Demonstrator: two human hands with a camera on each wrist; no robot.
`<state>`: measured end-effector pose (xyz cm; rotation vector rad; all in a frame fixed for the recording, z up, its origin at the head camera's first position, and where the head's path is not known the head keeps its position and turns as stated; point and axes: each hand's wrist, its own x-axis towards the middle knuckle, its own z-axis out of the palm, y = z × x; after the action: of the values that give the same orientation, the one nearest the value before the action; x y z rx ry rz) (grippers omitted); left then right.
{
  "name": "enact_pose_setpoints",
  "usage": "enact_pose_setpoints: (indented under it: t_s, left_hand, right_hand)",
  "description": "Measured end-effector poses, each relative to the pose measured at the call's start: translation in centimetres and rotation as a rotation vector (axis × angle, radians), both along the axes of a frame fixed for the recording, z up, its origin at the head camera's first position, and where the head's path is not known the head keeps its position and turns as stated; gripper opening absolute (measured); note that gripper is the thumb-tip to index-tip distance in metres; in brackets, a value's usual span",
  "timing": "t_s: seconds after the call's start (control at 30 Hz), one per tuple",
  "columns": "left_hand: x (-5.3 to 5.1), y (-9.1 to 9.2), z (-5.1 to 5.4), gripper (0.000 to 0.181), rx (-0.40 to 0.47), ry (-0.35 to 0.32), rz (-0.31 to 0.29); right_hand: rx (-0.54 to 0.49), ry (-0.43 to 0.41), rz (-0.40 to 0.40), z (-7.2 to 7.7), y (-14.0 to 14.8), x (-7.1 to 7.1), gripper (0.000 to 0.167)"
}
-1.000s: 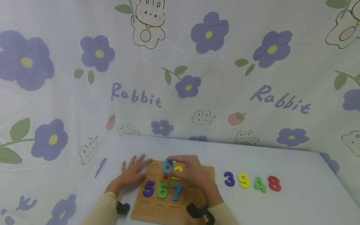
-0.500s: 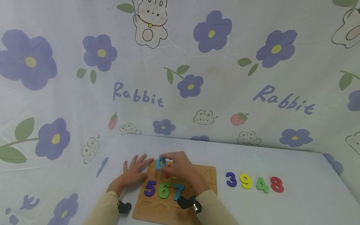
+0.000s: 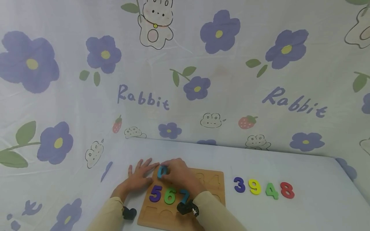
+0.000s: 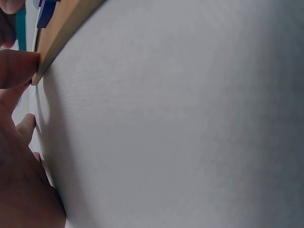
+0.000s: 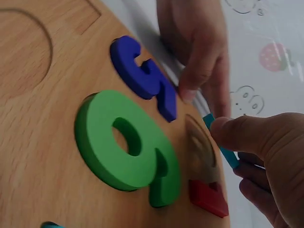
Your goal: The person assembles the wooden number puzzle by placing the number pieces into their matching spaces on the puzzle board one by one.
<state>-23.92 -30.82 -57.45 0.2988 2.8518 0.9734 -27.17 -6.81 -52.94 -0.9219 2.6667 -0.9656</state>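
Observation:
My right hand (image 3: pixel 180 175) pinches a light-blue number 0 (image 3: pixel 162 172) over the top-left recess of a wooden number board (image 3: pixel 150 218). In the right wrist view the 0 (image 5: pixel 231 158) is tilted, between thumb and fingers, above a round recess. With fingers spread, my left hand (image 3: pixel 138 178) rests at the board's left edge; its thumb and a finger touch that edge. A purple 5 (image 3: pixel 155 193), a green 6 (image 3: pixel 170 195) and a blue 7 (image 3: pixel 184 195) sit in the middle row. A red 1 (image 5: pixel 209 198) lies beside the round recess. My right hand hides part of the top row.
Right of the board, a purple 3 (image 3: pixel 239 185), a yellow 9 (image 3: pixel 254 187), a green 4 (image 3: pixel 272 191) and a red 8 (image 3: pixel 287 190) lie in a row on the white table (image 3: pixel 312 205). A patterned cloth (image 3: pixel 225 70) hangs behind.
My right hand has carried the 0 leftward from above the red 1 to the top-left recess and lowered it. My left hand stays at the board's edge.

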Motion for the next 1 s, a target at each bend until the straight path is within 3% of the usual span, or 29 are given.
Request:
enact_pose_setpoints:
  t_s: [0.33,0.53,0.73,1.0]
  left_hand:
    - [-0.6,-0.4,-1.5,0.069,-0.027,0.022,0.002]
    - [-0.4,-0.4,-1.1,0.068,0.001,0.037,-0.009]
    - [-0.3,-0.3,-0.6,0.069,0.012,0.021,-0.013]
    - [-0.8,-0.2,-1.3,0.071,-0.058,-0.009,0.019]
  right_hand:
    - [0.089,0.104,0.017,-0.8,-1.1,0.3,0.046]
    - [0.121,0.157,0.019,-1.1,-1.3,0.5,0.046]
    - [0.102,0.136,0.028,-1.0,-1.0,0.4,0.048]
    - [-0.014,0.083,0.044,0.6,2.1,1.1,0.048]
